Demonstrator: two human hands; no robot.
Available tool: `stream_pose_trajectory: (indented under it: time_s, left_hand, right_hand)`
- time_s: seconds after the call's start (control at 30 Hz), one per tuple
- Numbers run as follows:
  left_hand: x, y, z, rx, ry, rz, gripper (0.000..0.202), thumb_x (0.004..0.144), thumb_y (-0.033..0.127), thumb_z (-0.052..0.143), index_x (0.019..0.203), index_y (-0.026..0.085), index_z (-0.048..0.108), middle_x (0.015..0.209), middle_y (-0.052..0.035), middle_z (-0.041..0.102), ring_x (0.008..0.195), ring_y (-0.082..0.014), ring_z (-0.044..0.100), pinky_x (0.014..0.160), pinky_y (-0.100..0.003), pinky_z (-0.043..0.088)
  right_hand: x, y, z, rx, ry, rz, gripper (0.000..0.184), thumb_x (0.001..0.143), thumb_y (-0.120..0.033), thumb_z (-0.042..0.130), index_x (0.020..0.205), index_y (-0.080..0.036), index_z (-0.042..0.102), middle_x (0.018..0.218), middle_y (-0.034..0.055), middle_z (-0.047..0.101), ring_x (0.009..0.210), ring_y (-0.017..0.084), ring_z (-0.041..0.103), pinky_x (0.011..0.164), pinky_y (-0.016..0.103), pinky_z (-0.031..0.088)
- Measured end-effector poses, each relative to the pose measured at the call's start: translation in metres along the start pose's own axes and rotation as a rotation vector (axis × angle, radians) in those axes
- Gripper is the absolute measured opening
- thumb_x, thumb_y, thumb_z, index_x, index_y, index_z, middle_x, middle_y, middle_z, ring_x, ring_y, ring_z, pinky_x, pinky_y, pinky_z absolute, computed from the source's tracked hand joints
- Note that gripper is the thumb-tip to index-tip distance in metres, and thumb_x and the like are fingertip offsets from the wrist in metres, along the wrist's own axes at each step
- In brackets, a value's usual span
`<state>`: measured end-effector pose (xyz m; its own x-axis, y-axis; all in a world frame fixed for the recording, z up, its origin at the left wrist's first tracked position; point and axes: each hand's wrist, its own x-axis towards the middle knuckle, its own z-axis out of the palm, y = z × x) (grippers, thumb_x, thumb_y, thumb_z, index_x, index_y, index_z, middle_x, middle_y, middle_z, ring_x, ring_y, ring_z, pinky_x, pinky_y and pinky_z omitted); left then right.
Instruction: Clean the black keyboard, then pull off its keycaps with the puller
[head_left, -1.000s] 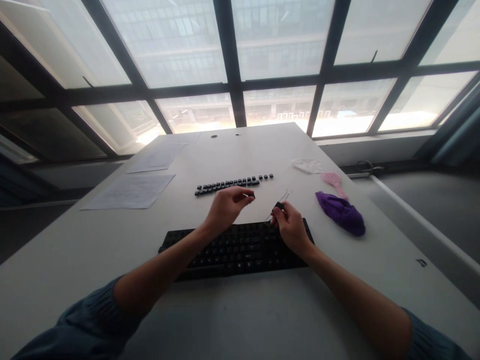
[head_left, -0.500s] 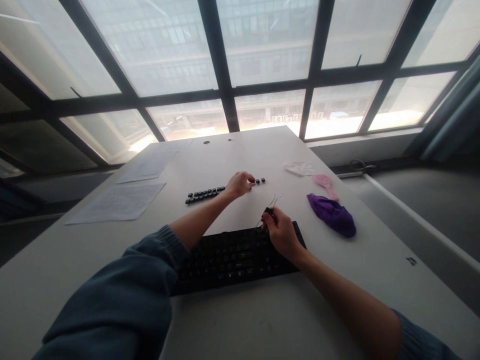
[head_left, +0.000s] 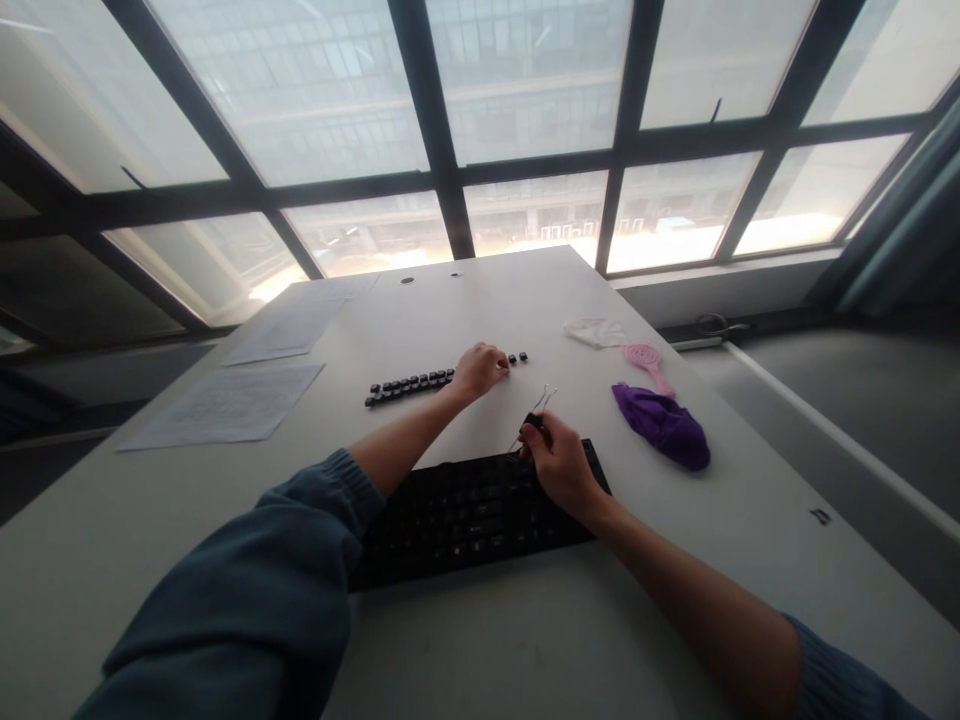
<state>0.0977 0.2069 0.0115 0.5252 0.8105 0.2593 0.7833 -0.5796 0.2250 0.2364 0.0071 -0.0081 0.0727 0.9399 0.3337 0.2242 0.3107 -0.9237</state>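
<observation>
My left hand [head_left: 478, 372] is closed, fingertips together and low over the table at the right end of a double row of black keycaps [head_left: 409, 385]. Whatever it pinches is hidden by the fingers. Just beyond those fingertips sit two loose keycaps [head_left: 523, 357]. In my right hand [head_left: 559, 455] is a wire keycap puller [head_left: 533, 418] with a black middle part, its wire loops sticking out above and below. That hand is over the upper right part of a black keyboard [head_left: 472, 515], which my left forearm partly covers.
Right of the hands lie a purple cloth pouch [head_left: 660, 427], a pink hairbrush [head_left: 643, 356] and a crumpled clear plastic bag [head_left: 596, 332]. Printed paper sheets [head_left: 225, 405] lie at the left. A small dark piece [head_left: 820, 517] is near the table's right edge.
The view has shifted slightly. My left fingertips have lowered a little by the loose keycaps, and the dark bit between them no longer shows. My right hand keeps its hold on the keycap puller.
</observation>
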Motion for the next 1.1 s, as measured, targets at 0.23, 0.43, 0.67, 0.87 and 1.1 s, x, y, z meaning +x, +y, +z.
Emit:
stream_pose_trajectory:
  time_s: [0.23,0.43,0.67,0.87,1.1]
  left_hand:
    - [-0.003,0.001,-0.002,-0.001,0.021,-0.015,0.01,0.08,0.02,0.068,0.085,0.019,0.077,0.097,-0.0094,0.069,0.105,-0.0256,0.058,0.096,-0.036,0.046]
    - [-0.014,0.008,-0.02,-0.038,0.106,-0.043,0.018,0.081,0.029,0.071,0.096,0.018,0.074,0.102,-0.009,0.067,0.105,-0.0261,0.058,0.096,-0.037,0.046]
    - [-0.078,0.051,-0.059,-0.176,0.241,0.013,0.018,0.089,0.02,0.055,0.095,0.018,0.072,0.099,-0.0065,0.069,0.099,-0.0216,0.061,0.097,-0.036,0.046]
    - [-0.141,0.092,-0.058,-0.321,0.139,0.049,0.02,0.089,0.017,0.055,0.097,0.02,0.072,0.097,-0.0053,0.07,0.093,-0.0199,0.062,0.089,-0.035,0.049]
    - [-0.172,0.101,-0.033,-0.398,0.102,0.026,0.017,0.087,0.013,0.056,0.092,0.02,0.071,0.094,-0.0053,0.068,0.092,-0.0206,0.061,0.087,-0.035,0.048]
  right_hand:
    - [0.0,0.003,0.0,0.011,0.004,0.004,0.02,0.095,-0.036,0.05,0.085,-0.021,0.058,0.068,0.002,0.065,0.062,0.018,0.061,0.064,0.029,0.048]
    - [0.0,0.002,0.0,0.059,0.0,-0.008,0.019,0.094,-0.036,0.052,0.085,-0.02,0.057,0.07,0.0023,0.065,0.063,0.017,0.062,0.063,0.028,0.048]
    - [0.001,-0.009,-0.006,0.083,0.04,-0.057,0.018,0.094,-0.034,0.052,0.085,-0.02,0.058,0.071,0.0013,0.064,0.063,0.016,0.061,0.062,0.027,0.047]
    - [-0.002,-0.022,-0.03,-0.021,0.056,-0.172,0.015,0.093,-0.031,0.053,0.089,-0.02,0.063,0.083,0.0033,0.066,0.074,0.017,0.062,0.068,0.028,0.048]
    - [-0.01,-0.009,-0.043,-0.1,0.011,-0.186,0.016,0.094,-0.028,0.052,0.086,-0.019,0.063,0.077,0.0019,0.064,0.071,0.017,0.059,0.069,0.029,0.045]
